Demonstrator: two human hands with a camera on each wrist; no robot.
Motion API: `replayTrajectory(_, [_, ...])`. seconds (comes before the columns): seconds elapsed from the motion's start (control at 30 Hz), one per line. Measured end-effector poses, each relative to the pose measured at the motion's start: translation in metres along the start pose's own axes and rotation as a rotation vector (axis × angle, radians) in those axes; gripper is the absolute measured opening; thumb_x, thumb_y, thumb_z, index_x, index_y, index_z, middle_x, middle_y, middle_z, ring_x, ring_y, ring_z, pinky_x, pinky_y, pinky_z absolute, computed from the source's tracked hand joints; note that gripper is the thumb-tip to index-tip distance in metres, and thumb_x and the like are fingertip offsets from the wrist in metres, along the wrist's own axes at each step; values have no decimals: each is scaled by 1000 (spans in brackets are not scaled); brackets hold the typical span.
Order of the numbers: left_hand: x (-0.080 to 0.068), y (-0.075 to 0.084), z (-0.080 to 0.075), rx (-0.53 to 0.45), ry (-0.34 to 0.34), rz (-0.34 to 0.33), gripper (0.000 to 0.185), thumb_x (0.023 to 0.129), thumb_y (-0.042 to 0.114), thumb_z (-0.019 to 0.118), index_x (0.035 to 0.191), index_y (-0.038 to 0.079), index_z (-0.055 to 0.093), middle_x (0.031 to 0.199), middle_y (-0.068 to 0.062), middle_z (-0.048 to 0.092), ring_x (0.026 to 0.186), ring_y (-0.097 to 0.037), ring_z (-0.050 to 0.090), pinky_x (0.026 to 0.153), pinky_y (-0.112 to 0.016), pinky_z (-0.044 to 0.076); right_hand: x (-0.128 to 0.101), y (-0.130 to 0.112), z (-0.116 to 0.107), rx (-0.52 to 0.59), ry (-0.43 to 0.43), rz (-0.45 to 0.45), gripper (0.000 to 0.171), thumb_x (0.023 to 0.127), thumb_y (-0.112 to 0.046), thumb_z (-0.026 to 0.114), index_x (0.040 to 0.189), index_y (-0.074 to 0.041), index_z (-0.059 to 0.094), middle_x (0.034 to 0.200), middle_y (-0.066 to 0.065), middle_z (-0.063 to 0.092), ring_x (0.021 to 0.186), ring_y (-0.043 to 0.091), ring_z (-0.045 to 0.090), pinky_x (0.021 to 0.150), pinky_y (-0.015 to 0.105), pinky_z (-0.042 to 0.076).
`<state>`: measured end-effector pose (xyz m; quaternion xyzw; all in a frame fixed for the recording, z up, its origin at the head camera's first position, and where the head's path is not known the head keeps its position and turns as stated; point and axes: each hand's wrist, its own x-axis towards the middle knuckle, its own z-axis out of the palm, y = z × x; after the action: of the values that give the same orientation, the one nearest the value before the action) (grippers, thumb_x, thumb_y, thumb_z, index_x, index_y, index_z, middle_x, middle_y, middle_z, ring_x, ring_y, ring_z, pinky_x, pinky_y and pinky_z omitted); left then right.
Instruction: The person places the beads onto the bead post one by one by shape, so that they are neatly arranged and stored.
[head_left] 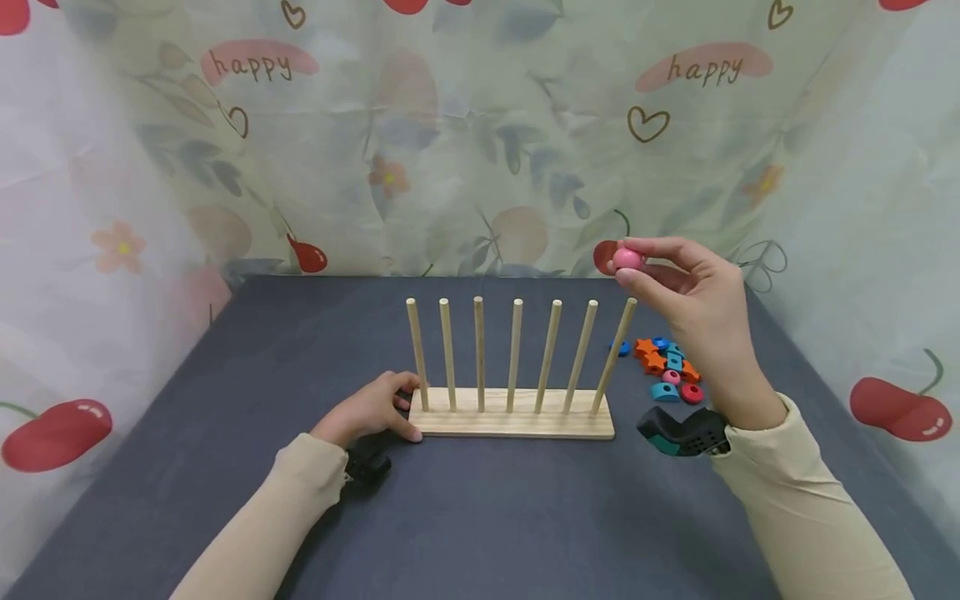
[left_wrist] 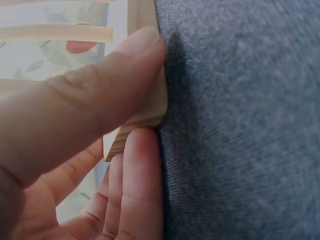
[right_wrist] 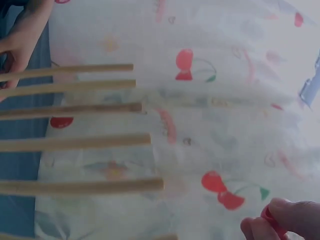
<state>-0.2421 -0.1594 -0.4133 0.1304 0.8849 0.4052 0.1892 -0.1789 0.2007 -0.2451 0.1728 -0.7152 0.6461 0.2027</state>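
My right hand (head_left: 693, 304) is raised just above and right of the rightmost peg (head_left: 615, 356), grip pinching a pink bead (head_left: 628, 259) between thumb and fingertips. Bead sits in the air near that peg's tip, not on it. Right wrist view shows only the edge of the bead (right_wrist: 270, 220) in my fingertips (right_wrist: 295, 220), with the pegs (right_wrist: 75, 142) running sideways across the frame.

My left hand (head_left: 369, 410) is down on the counter (head_left: 480, 517), grip pinching the left end of the wooden peg rack (head_left: 513, 423): thumb on the front edge, fingers curled round the end. Left wrist view confirms it, thumb (left_wrist: 85, 100) pressed on the base corner (left_wrist: 145, 117), fingers (left_wrist: 137, 185) under it.

Rack has seven upright pegs, all bare. Loose bead pile (head_left: 667, 367) lies on the counter right of the rack, behind my right wrist: orange, blue, teal, red and pink pieces. Printed cherry curtain (head_left: 480, 133) hangs behind.
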Motion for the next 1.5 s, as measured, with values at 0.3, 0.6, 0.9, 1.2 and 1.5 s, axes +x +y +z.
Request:
replayTrajectory(0.3, [-1, -1, -3, 1, -11, 6, 73, 64, 1, 88, 127, -3, 51, 120, -22, 44, 104, -30, 57, 84, -36, 51, 17, -20, 37, 66, -106, -84, 23, 85, -5, 72, 109, -3, 69, 105, 2, 72, 98, 13, 68, 84, 21, 53])
replayTrajectory(0.6, [-1, 1, -3, 1, -9, -12, 73, 63, 1, 88, 126, -3, 52, 119, -21, 44, 105, -31, 57, 84, -36, 50, 17, -16, 78, 94, -120, -136, 35, 84, 7, 69, 118, 5, 60, 111, 5, 66, 100, 17, 66, 86, 26, 54])
replayTrajectory(0.9, [2, 1, -3, 5, -7, -5, 71, 63, 1, 89, 123, -1, 53, 118, -21, 45, 106, -31, 57, 84, -36, 51, 6, 12, 111, 50, -99, -181, 36, 84, 4, 70, 119, 6, 61, 116, 16, 61, 102, 15, 64, 90, 26, 52])
replayTrajectory(1.2, [0, 4, -3, 16, -13, -18, 69, 63, 3, 89, 123, 0, 53, 116, -20, 45, 105, -30, 57, 84, -35, 50, 1, 43, 128, -72, -38, -314, 32, 85, -4, 72, 117, 0, 65, 113, 12, 61, 105, 19, 60, 96, 30, 49])
replayTrajectory(1.5, [1, 3, -2, 13, -14, -4, 68, 62, 1, 89, 121, -1, 54, 115, -20, 44, 103, -29, 56, 85, -35, 49, -2, 60, 137, 47, -35, -168, 35, 85, -3, 72, 119, 1, 63, 114, 13, 62, 99, 18, 60, 92, 29, 49])
